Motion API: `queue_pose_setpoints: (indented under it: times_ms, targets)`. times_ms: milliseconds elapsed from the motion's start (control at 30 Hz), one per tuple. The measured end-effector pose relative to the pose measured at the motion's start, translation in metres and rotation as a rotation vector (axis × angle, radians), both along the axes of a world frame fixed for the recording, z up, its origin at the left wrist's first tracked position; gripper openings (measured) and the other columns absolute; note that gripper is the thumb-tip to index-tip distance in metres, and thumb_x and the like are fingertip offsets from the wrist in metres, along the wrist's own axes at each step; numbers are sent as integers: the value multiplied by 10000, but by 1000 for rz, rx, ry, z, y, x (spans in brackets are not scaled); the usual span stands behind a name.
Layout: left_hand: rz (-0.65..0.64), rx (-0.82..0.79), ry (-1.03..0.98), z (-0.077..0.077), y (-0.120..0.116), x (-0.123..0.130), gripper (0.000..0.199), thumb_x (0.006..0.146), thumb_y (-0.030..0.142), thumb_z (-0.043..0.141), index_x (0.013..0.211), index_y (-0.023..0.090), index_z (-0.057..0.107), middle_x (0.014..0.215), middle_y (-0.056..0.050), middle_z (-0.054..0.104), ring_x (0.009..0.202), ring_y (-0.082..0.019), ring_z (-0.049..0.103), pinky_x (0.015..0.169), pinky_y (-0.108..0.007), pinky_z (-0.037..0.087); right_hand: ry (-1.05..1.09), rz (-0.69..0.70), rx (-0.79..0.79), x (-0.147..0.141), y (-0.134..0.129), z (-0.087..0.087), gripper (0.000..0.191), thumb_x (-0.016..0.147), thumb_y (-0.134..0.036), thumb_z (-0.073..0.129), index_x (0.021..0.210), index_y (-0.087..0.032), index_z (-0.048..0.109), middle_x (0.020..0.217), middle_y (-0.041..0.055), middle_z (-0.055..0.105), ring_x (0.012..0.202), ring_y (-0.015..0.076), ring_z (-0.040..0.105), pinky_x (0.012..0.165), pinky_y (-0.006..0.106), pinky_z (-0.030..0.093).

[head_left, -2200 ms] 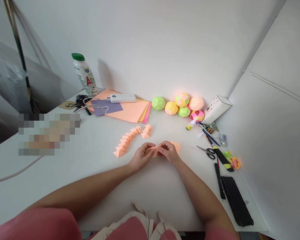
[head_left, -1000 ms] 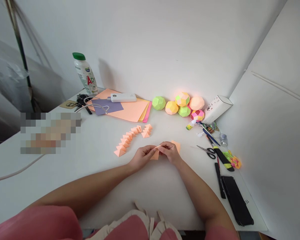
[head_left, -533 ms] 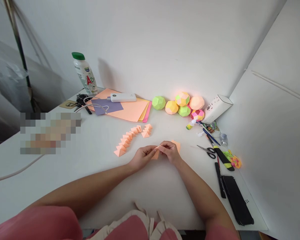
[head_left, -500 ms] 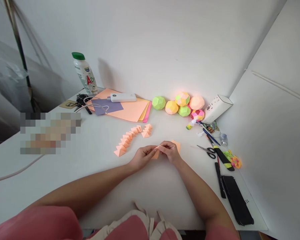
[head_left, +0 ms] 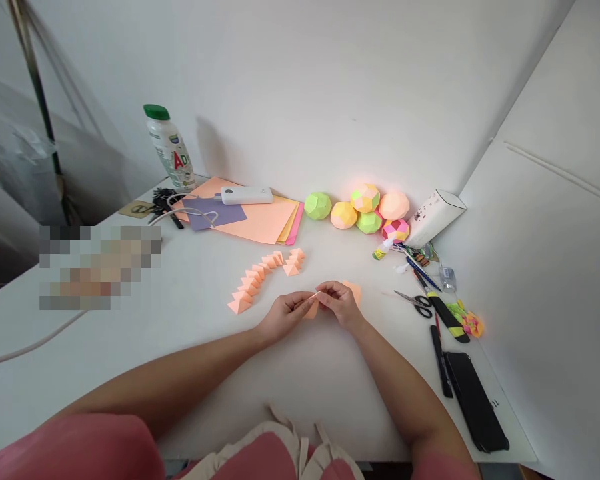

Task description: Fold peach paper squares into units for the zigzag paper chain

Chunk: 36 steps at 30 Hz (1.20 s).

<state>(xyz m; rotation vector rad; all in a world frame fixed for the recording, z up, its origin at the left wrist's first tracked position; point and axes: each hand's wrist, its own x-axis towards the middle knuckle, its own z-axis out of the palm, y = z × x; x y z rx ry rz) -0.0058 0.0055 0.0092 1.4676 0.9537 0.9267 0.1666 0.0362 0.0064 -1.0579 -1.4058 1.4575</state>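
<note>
Both hands meet over the white table, pinching one small piece of peach paper [head_left: 315, 295] between them. My left hand [head_left: 286, 316] grips its left side, thumb and fingers pressed together. On its right side, my right hand [head_left: 341, 304] is closed in a pinch. Beneath the hands lies more peach paper [head_left: 311, 311], and another peach sheet [head_left: 353, 291] shows behind my right hand. A curved row of folded peach paper pieces [head_left: 251, 283] is at the left, beside a shorter stack of them [head_left: 293, 263].
Colored paper balls [head_left: 365, 199] stand by the wall. Paper sheets [head_left: 265, 223] bear a white power bank [head_left: 247, 195] near a bottle [head_left: 173, 150]. At the right are scissors [head_left: 420, 303], a cutter [head_left: 447, 317], glue [head_left: 381, 249] and a black case [head_left: 475, 400]. A cable [head_left: 45, 340] crosses the left.
The piece of paper between my fingers has tilted slightly and now looks narrower. Both hands are in nearly the same place.
</note>
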Motion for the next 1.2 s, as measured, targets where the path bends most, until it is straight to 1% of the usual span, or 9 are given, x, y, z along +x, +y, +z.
queue_pose_setpoints:
  times_ms: [133, 267, 633, 833, 933, 1100, 1200]
  targets:
    - [4, 4, 9, -1, 0, 0, 415, 849, 466, 431, 1085, 194, 637, 925, -28, 675, 869, -183, 584, 764, -268, 467, 3, 10, 13, 0, 0, 0, 139, 702, -325, 673, 729, -192, 644, 637, -15, 592, 529, 98, 498, 534, 243, 432]
    - [13, 3, 23, -2, 0, 0, 418, 847, 468, 430, 1082, 193, 638, 935, -27, 677, 865, -184, 584, 757, -268, 469, 9, 10, 13, 0, 0, 1, 128, 700, -317, 677, 710, -191, 653, 621, -15, 584, 529, 99, 497, 524, 239, 424]
    - [13, -12, 32, 1, 0, -1, 410, 843, 461, 439, 1076, 194, 644, 907, -33, 669, 814, -173, 568, 733, -266, 459, 5, 18, -32, 1, 0, 1, 132, 689, -317, 682, 682, -186, 665, 598, -16, 574, 521, 95, 478, 521, 239, 406]
    - [11, 3, 52, -1, 0, -1, 414, 841, 466, 436, 1063, 194, 655, 803, -27, 655, 723, -159, 546, 677, -265, 461, 6, 19, -48, 1, 0, 0, 147, 684, -325, 681, 679, -181, 655, 575, -23, 556, 513, 90, 472, 525, 238, 405]
    - [13, 0, 40, -2, 0, 0, 411, 842, 463, 433, 1062, 197, 656, 821, -30, 658, 753, -170, 554, 700, -277, 469, 6, 17, -48, 2, -1, 0, 165, 700, -338, 669, 682, -176, 646, 569, -22, 547, 515, 92, 472, 529, 239, 407]
    - [16, -46, 17, -1, -1, 0, 421, 840, 475, 427, 1052, 190, 651, 913, -44, 667, 847, -194, 569, 755, -292, 470, 17, 31, -24, 1, -2, 1, 214, 757, -371, 611, 689, -169, 631, 583, -16, 536, 528, 95, 476, 546, 243, 415]
    - [44, -88, 17, 0, -1, 0, 421, 832, 488, 437, 1010, 177, 659, 897, -46, 667, 845, -199, 574, 758, -301, 471, 58, 24, -14, 1, -2, 2, 225, 771, -385, 593, 691, -175, 605, 606, -13, 541, 533, 96, 485, 553, 248, 423]
